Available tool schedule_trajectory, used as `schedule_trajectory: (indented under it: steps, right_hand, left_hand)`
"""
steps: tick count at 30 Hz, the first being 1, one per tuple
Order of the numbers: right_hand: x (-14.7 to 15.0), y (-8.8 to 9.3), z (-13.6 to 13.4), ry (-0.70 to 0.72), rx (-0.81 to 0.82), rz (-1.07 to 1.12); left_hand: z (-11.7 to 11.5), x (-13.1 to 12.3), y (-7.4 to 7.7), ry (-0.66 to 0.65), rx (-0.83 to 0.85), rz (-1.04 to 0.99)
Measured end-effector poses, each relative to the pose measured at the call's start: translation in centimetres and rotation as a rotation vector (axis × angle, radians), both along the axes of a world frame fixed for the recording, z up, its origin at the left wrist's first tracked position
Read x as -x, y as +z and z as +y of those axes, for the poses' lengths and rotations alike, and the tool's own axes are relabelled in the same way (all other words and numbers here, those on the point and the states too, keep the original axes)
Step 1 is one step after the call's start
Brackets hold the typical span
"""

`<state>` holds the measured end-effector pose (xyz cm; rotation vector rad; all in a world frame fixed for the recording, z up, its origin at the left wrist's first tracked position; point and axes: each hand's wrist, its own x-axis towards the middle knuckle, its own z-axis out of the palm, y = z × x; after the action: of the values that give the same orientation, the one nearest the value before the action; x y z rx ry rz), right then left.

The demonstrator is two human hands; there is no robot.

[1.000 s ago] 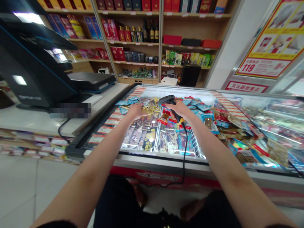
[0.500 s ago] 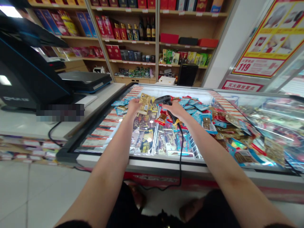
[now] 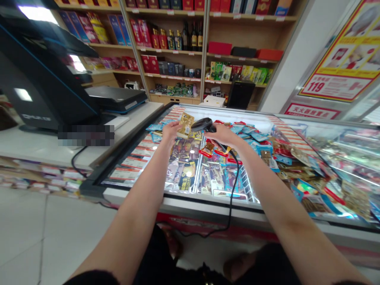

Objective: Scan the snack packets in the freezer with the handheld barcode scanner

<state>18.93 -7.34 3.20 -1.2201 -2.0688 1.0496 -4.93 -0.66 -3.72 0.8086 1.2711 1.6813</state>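
Note:
Between the fingers of my left hand (image 3: 171, 131) is a gold snack packet (image 3: 186, 124), tilted with a pale label patch toward its lower edge. My right hand (image 3: 223, 135) is wrapped round the handle of a black barcode scanner (image 3: 202, 124). The scanner's head is just right of the packet, close to it. From the handle a black cable (image 3: 234, 186) hangs down over the front of the glass-topped freezer (image 3: 127, 194). Beneath both hands, red snack packets (image 3: 208, 149) and blue snack packets (image 3: 258, 135) lie on the glass.
At left, a counter (image 3: 26, 144) carries a black checkout terminal (image 3: 38, 79) and a weighing scale (image 3: 118, 97). More packets (image 3: 314, 198) spread across the glass at right. Behind the freezer rise shelves (image 3: 166, 51) of bottles and boxes. A red-and-yellow poster (image 3: 332, 85) hangs on the right.
The view has shifted slightly left, so things appear further right. The scanner's head has turned, showing more of its rounded top, and the gold packet is tilted a little differently. Both grips persist.

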Motion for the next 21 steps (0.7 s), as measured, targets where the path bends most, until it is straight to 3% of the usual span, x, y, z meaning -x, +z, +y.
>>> schedule_trajectory:
  steps: [7,21]
  right_hand:
    - [-0.36,0.11,0.21,0.07,-0.048,-0.107]
    - [-0.53,-0.19,0.37,0.052,-0.045,-0.108]
  left_hand:
    - [0.14,0.17,-0.14,-0.027,-0.033,0.02]
    - [0.94,0.47,-0.98,-0.014,-0.006,0.058]
